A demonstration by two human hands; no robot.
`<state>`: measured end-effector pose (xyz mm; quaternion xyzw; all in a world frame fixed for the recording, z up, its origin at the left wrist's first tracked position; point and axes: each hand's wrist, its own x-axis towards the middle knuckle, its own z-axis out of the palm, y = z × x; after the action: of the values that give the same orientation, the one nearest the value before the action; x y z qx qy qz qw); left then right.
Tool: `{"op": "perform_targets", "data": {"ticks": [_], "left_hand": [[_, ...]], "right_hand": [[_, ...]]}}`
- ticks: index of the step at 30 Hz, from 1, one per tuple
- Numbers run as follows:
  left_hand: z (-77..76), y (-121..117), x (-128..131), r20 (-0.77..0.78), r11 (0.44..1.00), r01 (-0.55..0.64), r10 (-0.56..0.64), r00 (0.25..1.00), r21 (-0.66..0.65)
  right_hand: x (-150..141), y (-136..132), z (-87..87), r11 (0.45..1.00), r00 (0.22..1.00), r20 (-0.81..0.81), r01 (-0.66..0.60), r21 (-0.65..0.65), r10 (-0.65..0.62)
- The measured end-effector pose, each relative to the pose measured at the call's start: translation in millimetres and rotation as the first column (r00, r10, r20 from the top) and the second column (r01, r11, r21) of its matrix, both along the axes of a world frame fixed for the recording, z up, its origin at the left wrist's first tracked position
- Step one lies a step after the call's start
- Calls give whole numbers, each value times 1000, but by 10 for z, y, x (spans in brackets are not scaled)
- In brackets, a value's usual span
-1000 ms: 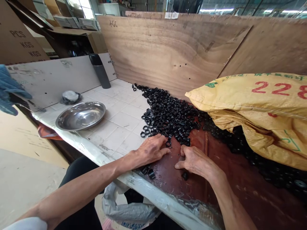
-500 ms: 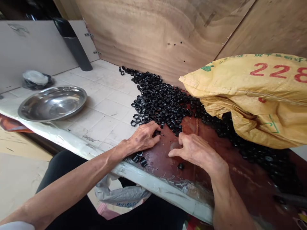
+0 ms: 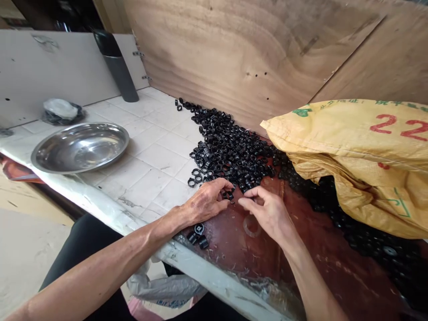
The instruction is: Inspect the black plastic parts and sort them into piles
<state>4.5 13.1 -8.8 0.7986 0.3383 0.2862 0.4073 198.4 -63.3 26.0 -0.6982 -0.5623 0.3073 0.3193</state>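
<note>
My left hand rests at the near edge of a heap of black plastic rings, its thumb and fingers curled around several black rings. Close by on the right, my right hand has thumb and forefinger brought together in a pinch; whatever may be between them is too small or hidden to name. Below my left wrist lie a few loose black pieces, one showing a pale round face. Under both hands is a reddish-brown board.
A shallow steel bowl stands on the white tiled surface at left. Behind it are a dark grey bottle and a plastic-wrapped bundle. A yellow woven sack leans over more black pieces at right, before a plywood wall.
My right hand has moved in beside my left, its thumb and forefinger now pinched instead of apart. The single black piece in front of it is gone from the board. The view has shifted slightly.
</note>
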Motion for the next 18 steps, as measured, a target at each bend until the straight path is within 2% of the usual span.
{"op": "perform_targets", "data": {"ticks": [2,4,9,11,13,15,18], "left_hand": [[31,6,1,27,998,-24,25,999,-56],[48,16,0,57,996,-49,53,997,-70],[43,29,-10,74,996,-63,68,995,-70],[31,25,-10,94,995,-45,53,994,-88],[15,23,-5,124,993,-35,48,991,-109],[-3,24,-1,165,991,-40,61,984,-128],[-19,25,-4,222,988,-51,83,971,-147]], "right_hand": [[-42,177,58,998,986,-159,48,47,-40],[-78,254,45,990,969,-247,47,129,-14],[-89,221,-225,984,927,-374,67,165,0],[-92,204,-323,977,933,-358,55,205,22],[-111,199,-372,968,961,-267,0,253,70],[-138,199,-379,947,978,-176,-53,316,114],[-172,193,-354,901,984,-133,-50,430,119]]}}
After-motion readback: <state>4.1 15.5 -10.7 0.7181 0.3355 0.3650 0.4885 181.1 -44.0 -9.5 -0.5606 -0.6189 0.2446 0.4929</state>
